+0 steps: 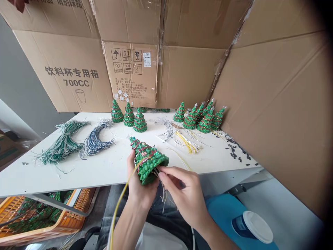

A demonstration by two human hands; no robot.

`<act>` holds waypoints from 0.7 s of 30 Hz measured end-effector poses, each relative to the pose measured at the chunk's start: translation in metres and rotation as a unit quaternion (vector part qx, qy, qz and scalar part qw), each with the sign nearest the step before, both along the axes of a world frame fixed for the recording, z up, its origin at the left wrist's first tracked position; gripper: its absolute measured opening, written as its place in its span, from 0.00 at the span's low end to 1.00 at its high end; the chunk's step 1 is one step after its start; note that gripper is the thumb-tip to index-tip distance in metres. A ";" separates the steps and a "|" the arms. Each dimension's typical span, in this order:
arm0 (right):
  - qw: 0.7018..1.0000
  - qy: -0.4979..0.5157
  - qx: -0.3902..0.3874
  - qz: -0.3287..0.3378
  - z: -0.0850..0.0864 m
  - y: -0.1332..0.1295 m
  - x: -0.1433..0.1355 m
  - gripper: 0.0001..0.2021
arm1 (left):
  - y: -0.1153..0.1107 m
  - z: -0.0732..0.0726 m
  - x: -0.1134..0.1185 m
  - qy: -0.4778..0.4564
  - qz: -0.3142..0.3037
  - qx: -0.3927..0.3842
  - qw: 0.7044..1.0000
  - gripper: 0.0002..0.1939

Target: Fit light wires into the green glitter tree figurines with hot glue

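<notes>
My left hand (pixel 140 189) is wrapped round a small green Christmas tree ornament (pixel 148 156) with red garlands, tilted so its hollow base faces right. At that base, the thumb and fingertips of my right hand (pixel 182 187) pinch thin wires (pixel 156 171) that come out of the opening. More thin wire ends (pixel 163 196) dangle below the tree between my hands. A yellow wire (pixel 122 196) runs from the tree's side down past my left forearm. What lies inside the tree is hidden.
On the white table (pixel 109 173) lie green wires (pixel 65 139), blue wires (pixel 96 139) and yellow and white wires (pixel 186 139). Several trees (pixel 139 121) stand behind, before cardboard boxes (pixel 189 76). Black bits (pixel 235 149) are scattered right. An orange basket (pixel 62 224) and white-lidded tub (pixel 257 225) sit below.
</notes>
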State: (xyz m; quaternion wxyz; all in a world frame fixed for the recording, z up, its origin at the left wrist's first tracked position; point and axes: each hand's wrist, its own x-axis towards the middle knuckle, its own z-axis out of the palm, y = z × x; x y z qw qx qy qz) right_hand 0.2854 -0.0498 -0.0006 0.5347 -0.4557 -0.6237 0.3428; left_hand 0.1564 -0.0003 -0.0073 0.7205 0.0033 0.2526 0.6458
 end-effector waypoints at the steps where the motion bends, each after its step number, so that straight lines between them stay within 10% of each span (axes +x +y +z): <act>1: 0.999 0.037 -0.034 0.015 -0.003 -0.001 -0.004 0.12 | -0.002 0.000 0.001 0.003 0.002 0.013 1.000 0.19; 10: 0.903 0.362 -0.211 0.095 -0.014 -0.007 -0.025 0.23 | -0.020 0.007 0.014 -0.030 -0.042 0.044 0.998 0.23; 21: 0.855 0.451 -0.241 0.084 -0.019 -0.009 -0.025 0.23 | -0.022 0.013 0.024 -0.034 -0.023 0.002 0.999 0.20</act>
